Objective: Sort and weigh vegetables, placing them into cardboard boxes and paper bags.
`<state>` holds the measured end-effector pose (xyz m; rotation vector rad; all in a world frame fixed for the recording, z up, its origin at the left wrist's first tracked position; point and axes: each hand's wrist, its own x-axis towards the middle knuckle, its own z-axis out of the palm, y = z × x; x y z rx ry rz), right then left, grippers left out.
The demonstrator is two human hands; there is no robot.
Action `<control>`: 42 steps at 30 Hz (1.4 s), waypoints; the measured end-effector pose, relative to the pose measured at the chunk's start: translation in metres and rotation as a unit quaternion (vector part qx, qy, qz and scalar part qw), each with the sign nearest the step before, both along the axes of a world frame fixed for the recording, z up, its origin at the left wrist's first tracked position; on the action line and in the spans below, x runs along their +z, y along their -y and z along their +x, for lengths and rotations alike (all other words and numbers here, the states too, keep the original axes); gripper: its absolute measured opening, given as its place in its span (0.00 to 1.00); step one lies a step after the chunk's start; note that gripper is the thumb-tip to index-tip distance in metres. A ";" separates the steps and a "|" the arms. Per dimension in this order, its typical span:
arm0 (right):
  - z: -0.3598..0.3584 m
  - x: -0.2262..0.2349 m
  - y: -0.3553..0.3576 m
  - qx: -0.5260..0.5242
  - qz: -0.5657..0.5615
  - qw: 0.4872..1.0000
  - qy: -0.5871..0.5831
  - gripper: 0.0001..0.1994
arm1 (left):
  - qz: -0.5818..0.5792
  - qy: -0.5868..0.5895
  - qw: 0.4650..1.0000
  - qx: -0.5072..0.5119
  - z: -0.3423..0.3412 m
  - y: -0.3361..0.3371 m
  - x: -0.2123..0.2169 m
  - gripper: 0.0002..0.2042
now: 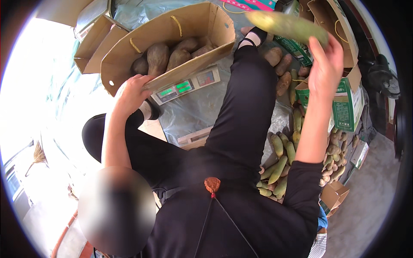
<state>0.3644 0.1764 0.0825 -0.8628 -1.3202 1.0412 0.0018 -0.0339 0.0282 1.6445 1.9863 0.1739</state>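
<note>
My left hand [132,92] grips the near rim of a brown cardboard box [202,26] that rests on a weighing scale [187,85]. Several brown tubers [158,56] lie inside the box. My right hand [325,65] is raised and closed around one end of a long yellow-green vegetable [284,25], which it holds in the air above the right side of the scene. My legs in black trousers stretch forward between the two hands.
A heap of yellow-green and brown vegetables [279,165] lies on the floor at the right. Green-and-white cartons [347,105] stand behind it. More open cardboard boxes [92,47] sit at the far left, and a small box [333,195] is at the lower right.
</note>
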 end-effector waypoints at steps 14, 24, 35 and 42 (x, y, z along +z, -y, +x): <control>-0.106 -0.035 -0.022 0.241 -0.157 0.941 0.179 0.15 | -0.004 0.007 1.000 0.006 -0.007 0.002 -0.006 0.20; 0.072 -0.099 0.026 0.017 -0.295 0.930 0.220 0.14 | -0.007 0.017 1.000 0.018 0.000 0.000 -0.002 0.21; 0.239 -0.400 0.265 -0.008 -0.473 0.843 0.254 0.13 | 0.000 0.043 0.998 0.038 -0.003 -0.002 -0.008 0.22; 0.190 -0.371 0.271 -0.063 -0.598 0.771 0.209 0.15 | -0.016 0.038 0.998 0.048 -0.002 -0.002 -0.001 0.22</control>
